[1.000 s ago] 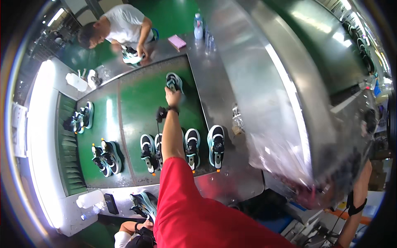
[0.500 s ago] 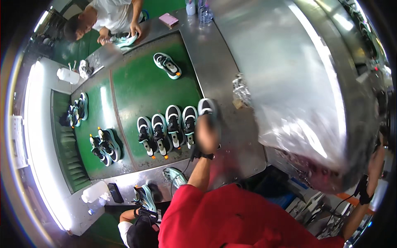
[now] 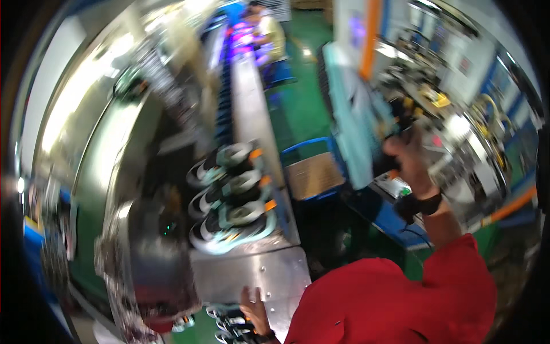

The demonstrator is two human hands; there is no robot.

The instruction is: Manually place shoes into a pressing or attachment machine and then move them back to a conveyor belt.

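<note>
On the right, my right hand (image 3: 415, 163) is closed on a sneaker (image 3: 352, 117). The shoe is raised and tilted, its pale blue sole side toward me and its toe up, all smeared by motion. Near the lower edge my left hand (image 3: 255, 309) has its fingers spread and holds nothing. It is over the edge of a metal plate (image 3: 269, 272), beside several black and white sneakers (image 3: 226, 324) partly cut off below. Beyond the plate, several more sneakers (image 3: 235, 200) with orange tabs stand in a close row.
A long conveyor (image 3: 252, 97) runs away from me, with another person (image 3: 270, 37) seated far along it. A blue-rimmed crate (image 3: 314, 172) with a brown board stands on the green floor. Left is a machine housing (image 3: 157, 264); right, a cluttered workbench (image 3: 435, 97).
The view has swung far to the right, away from the green table. My left hand has let go of the sneaker at the row's end. A sneaker now shows in my right hand.
</note>
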